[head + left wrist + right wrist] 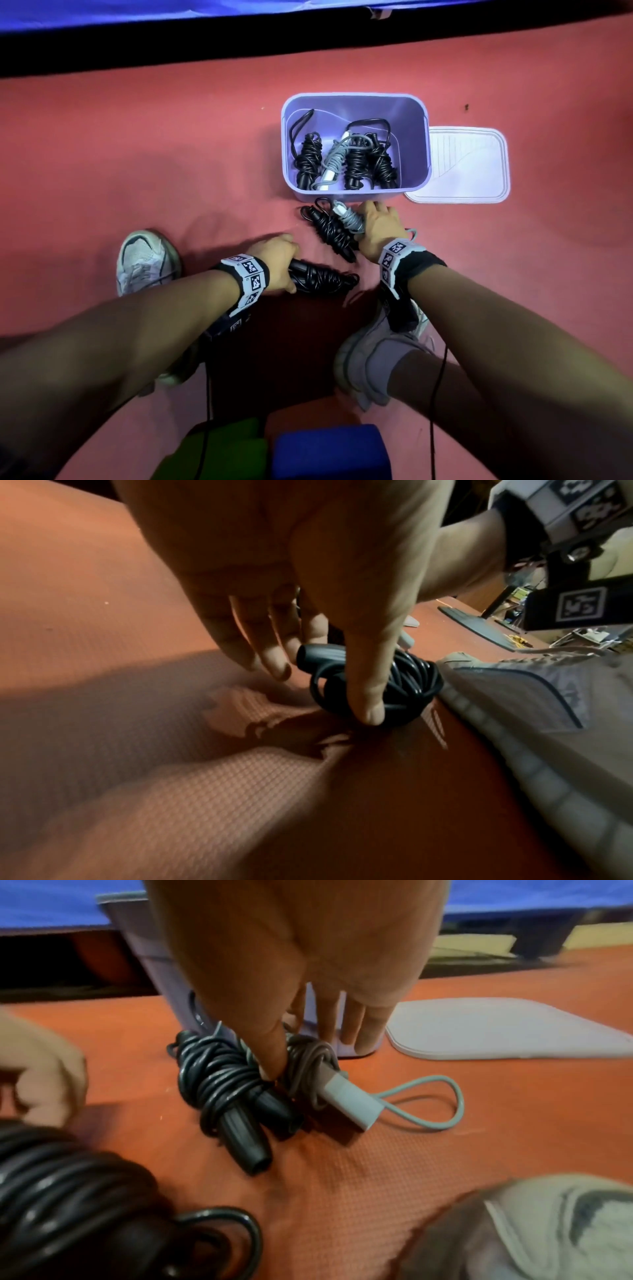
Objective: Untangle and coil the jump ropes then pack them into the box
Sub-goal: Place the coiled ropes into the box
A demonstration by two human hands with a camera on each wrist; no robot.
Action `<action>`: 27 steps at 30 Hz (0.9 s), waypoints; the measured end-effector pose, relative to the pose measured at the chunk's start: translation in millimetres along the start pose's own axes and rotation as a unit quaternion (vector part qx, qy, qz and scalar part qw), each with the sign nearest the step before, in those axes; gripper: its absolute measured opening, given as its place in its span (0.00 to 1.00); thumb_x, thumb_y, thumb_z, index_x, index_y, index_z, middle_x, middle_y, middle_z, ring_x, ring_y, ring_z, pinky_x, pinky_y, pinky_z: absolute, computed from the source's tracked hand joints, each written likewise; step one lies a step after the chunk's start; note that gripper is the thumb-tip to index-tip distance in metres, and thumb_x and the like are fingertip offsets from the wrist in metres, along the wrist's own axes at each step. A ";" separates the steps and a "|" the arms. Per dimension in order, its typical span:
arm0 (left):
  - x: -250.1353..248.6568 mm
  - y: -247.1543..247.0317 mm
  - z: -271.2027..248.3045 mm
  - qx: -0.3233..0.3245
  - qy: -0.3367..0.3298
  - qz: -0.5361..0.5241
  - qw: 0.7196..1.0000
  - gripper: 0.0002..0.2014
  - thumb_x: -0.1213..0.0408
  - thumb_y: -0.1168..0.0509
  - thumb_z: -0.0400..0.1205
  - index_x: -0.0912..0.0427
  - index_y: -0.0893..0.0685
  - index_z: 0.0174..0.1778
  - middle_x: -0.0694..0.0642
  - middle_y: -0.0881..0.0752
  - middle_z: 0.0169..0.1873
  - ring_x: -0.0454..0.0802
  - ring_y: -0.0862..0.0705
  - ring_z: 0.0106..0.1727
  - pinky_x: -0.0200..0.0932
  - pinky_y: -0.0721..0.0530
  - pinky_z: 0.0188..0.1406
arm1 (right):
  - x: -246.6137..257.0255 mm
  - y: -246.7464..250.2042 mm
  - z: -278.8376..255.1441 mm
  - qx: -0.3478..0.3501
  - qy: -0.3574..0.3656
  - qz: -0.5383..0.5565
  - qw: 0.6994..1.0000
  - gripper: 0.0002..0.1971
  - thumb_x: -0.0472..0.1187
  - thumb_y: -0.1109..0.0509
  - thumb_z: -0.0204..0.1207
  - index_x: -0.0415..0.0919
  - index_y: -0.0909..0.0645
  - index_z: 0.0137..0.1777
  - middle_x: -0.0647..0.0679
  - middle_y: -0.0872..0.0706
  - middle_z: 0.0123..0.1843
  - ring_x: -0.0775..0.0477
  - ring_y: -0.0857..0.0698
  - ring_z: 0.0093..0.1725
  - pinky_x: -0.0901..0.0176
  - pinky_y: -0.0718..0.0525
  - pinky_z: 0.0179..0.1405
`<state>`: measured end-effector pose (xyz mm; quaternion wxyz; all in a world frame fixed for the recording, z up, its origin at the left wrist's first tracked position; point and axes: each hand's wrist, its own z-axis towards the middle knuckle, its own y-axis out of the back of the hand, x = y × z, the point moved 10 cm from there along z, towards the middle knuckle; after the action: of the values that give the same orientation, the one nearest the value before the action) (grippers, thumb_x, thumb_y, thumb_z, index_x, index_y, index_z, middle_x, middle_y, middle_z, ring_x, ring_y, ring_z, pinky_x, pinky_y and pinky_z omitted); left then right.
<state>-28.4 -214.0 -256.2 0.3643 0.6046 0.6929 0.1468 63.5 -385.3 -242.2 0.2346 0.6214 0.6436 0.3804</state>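
Observation:
An open purple box (342, 196) stands on the red mat with several coiled jump ropes (356, 157) inside, most of them black and one grey. My left hand (278, 261) grips a coiled black rope (322, 279) lying on the mat; the left wrist view shows my thumb across that black rope (411, 680) and my fingers behind it. Just before the box, my right hand (376, 224) holds a coiled grey rope (350, 218) between thumb and fingers. Another coiled black rope (330, 232) lies against it. In the right wrist view my right hand (308, 1050) straddles the grey rope (342, 1096), thumb wedged against the second black rope (219, 1080).
The box's pale lid (460, 166) lies flat on the mat to the box's right. My two shoes (144, 260) (376, 353) stand close behind the ropes. A blue block (329, 452) and a green cloth (222, 445) sit near me. A dark edge under blue material (239, 34) bounds the far side.

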 end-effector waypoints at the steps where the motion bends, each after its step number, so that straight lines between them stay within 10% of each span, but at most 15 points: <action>1: -1.6 3.4 -0.7 0.000 -0.003 -0.012 1.000 0.28 0.47 0.16 0.59 0.53 0.18 0.50 0.46 0.20 0.47 0.51 0.17 0.48 0.47 0.15 0.47 | -0.2 -0.3 -0.2 0.014 0.001 0.031 0.999 0.25 0.36 0.30 0.76 0.38 0.32 0.70 0.36 0.22 0.67 0.34 0.21 0.64 0.49 0.20 0.61; 9: -17.4 60.7 -23.2 0.009 -0.054 -0.193 0.980 0.21 0.72 0.18 0.66 0.52 0.20 0.46 0.55 0.09 0.41 0.55 0.10 0.42 0.56 0.11 0.50 | 22.4 51.5 -26.3 0.033 0.071 0.042 0.996 0.22 0.42 0.24 0.72 0.43 0.25 0.65 0.42 0.13 0.54 0.42 0.17 0.46 0.56 0.21 0.42; 16: -22.7 174.0 -52.5 -0.143 -0.061 -0.276 0.948 0.22 0.72 0.16 0.63 0.51 0.19 0.44 0.50 0.11 0.37 0.52 0.10 0.40 0.53 0.11 0.50 | 12.3 155.5 -54.3 -0.067 0.084 0.164 0.981 0.20 0.43 0.17 0.67 0.49 0.21 0.55 0.51 0.13 0.47 0.47 0.14 0.45 0.58 0.16 0.47; 20: -16.4 224.3 -62.5 -0.294 -0.011 -0.259 0.920 0.21 0.58 0.15 0.62 0.55 0.20 0.42 0.51 0.15 0.34 0.52 0.19 0.36 0.43 0.17 0.37 | -9.4 187.0 -41.7 -0.147 0.034 0.344 0.927 0.18 0.38 0.17 0.68 0.47 0.22 0.51 0.55 0.14 0.40 0.53 0.14 0.36 0.62 0.17 0.35; 27: -12.4 227.5 -41.7 -0.397 0.055 -0.248 0.882 0.25 0.52 0.19 0.66 0.60 0.25 0.46 0.55 0.25 0.50 0.52 0.27 0.47 0.39 0.35 0.39 | 0.4 163.0 10.3 -0.120 -0.013 0.589 0.799 0.14 0.32 0.21 0.71 0.33 0.18 0.55 0.38 0.09 0.47 0.39 0.07 0.45 0.37 0.09 0.48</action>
<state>109.5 -164.4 -76.7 0.5598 0.2083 0.7229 0.3472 172.6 -392.9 -120.9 0.0468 0.8523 0.0995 0.5114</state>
